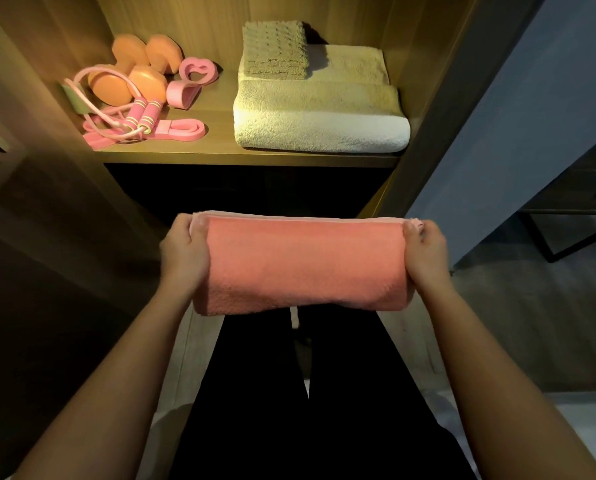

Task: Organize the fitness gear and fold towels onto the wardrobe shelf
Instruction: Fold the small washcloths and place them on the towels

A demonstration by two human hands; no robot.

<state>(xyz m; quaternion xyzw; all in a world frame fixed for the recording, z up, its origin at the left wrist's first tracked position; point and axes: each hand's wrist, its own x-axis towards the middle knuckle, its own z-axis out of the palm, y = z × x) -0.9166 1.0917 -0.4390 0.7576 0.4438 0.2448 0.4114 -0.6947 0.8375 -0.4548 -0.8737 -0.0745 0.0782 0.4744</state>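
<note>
Both hands held a folded pink towel (pixel 301 263) level in front of the wardrobe shelf (pixel 220 152), below its front edge. The left hand (pixel 182 252) and right hand (pixel 428 252) each had a grip closed over one short end. On the shelf, a folded white towel (pixel 321 116) lay toward the right edge with a smaller, perhaps grey, towel (pixel 276 50) on top; orange dumbbells (pixel 134 71) and a pink jump rope (pixel 144 116) sat at the left.
</note>
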